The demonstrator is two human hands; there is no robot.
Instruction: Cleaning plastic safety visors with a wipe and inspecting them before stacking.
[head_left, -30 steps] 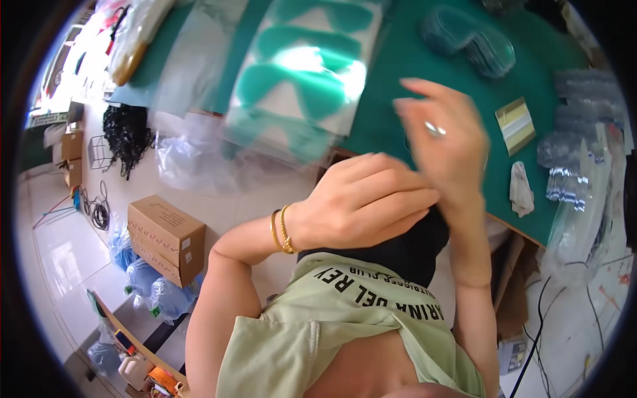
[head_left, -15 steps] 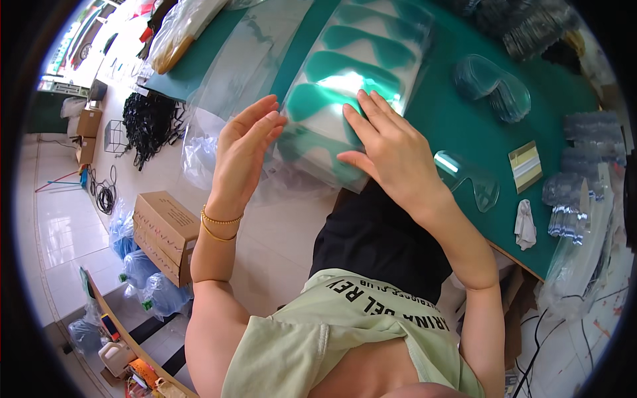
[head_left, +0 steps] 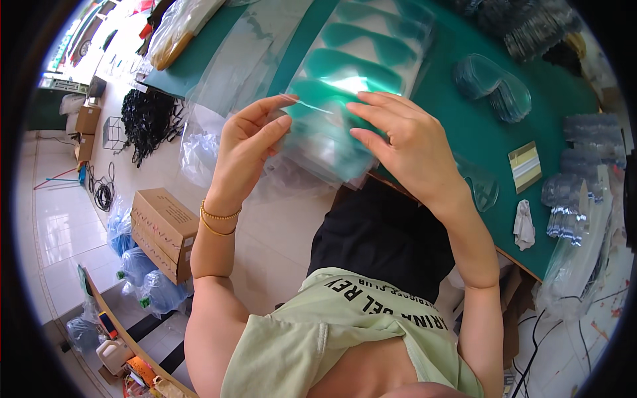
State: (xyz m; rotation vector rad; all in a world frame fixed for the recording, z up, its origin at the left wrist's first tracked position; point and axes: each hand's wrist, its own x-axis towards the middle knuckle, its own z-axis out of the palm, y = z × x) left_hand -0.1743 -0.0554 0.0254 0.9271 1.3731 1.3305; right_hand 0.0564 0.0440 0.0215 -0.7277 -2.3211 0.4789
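A long clear plastic sheet with several green mask-shaped pieces [head_left: 352,61] lies across the green table [head_left: 458,20]. My left hand [head_left: 249,136] is raised over the near left edge of this sheet, closed on what looks like the thin edge of a clear plastic film [head_left: 312,106]. A bright, slightly blurred line runs from its fingertips toward my right hand. Over the sheet's right side, my right hand [head_left: 408,142] is curved, thumb and fingers apart, with nothing clear between them. The near end of the sheet is blurred.
Stacked clear visor-shaped pieces [head_left: 494,89] and a single clear visor [head_left: 481,186] lie on the right. Beside them are a small yellowish packet [head_left: 525,166] and a crumpled white cloth [head_left: 524,225]. A cardboard box [head_left: 162,229] stands on the floor at left.
My right hand has lifted off the sheet and its fingers have curled. My left hand has closed its fingers at the sheet's edge, where a bright film edge now shows.
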